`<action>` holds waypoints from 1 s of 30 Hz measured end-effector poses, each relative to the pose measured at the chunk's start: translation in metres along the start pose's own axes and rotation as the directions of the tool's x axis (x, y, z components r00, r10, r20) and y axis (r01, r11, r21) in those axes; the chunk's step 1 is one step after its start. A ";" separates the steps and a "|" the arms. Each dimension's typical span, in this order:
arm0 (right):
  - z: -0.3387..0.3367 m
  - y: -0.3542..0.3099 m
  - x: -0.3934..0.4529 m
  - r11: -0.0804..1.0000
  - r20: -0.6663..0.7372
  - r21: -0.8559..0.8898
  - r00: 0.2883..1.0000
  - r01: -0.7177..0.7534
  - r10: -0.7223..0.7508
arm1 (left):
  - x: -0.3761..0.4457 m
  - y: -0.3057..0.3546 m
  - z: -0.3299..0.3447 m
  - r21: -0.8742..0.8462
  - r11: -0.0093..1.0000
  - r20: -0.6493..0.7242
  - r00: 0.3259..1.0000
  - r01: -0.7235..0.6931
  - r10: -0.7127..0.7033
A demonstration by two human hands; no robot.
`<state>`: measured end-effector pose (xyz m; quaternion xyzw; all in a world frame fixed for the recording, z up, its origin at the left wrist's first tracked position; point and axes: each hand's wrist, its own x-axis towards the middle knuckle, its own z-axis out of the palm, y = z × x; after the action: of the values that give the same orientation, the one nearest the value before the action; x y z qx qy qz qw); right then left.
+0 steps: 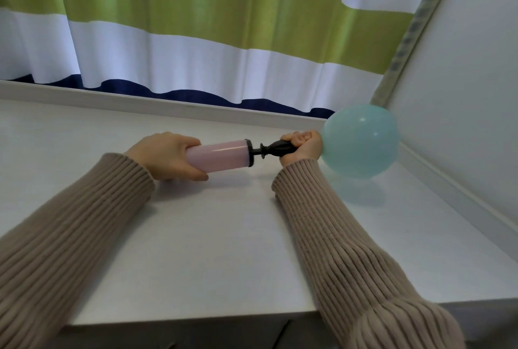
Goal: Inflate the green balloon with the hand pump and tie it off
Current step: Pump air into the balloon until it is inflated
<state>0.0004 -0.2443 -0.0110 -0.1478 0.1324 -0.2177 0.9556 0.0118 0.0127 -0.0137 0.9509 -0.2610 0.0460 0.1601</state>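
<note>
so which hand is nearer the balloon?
Right. The right hand grips the pump's black nozzle end right against the balloon; the left hand holds the pink pump barrel, a pump's length away.

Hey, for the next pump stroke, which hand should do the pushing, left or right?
Left. The left hand grips the pink pump barrel and looks free to slide it, while the right hand grips the black nozzel end at the green balloon, so it should probably hold still.
</note>
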 end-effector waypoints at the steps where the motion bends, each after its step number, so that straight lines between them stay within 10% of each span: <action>1: -0.001 -0.004 0.001 1.000 -0.009 0.010 1.000 0.009 -0.009 | -0.003 -0.009 -0.003 0.000 1.000 0.004 1.000 0.014 -0.014; 30: -0.004 -0.026 0.004 0.994 -0.052 0.097 0.997 0.058 -0.053 | -0.008 -0.018 -0.014 0.187 0.982 -0.088 0.996 -0.004 0.021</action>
<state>-0.0071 -0.2693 -0.0065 -0.0987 0.1410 -0.2542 0.9517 0.0138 0.0357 -0.0066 0.9570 -0.2540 0.1140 0.0815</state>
